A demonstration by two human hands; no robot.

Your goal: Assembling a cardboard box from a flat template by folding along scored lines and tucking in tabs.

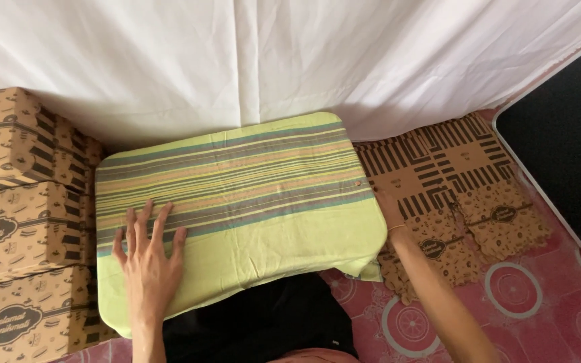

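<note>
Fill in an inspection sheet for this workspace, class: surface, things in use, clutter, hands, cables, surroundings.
Surface: small table, fully draped.
Things in use: green striped cloth, lying smooth over it.
Clutter: flattened printed cardboard on the floor at right.
Hands: left hand flat on cloth, fingers spread; right hand at the cloth's right edge, fingers hidden, grip unclear.
Cables: nothing seen.
Surroundings: stacked brown boxes left, white sheet behind, pink patterned mat.

Soft, even daylight, brightest on the white sheet [290,54] behind; faint shadows, sharp focus, no glare.
</note>
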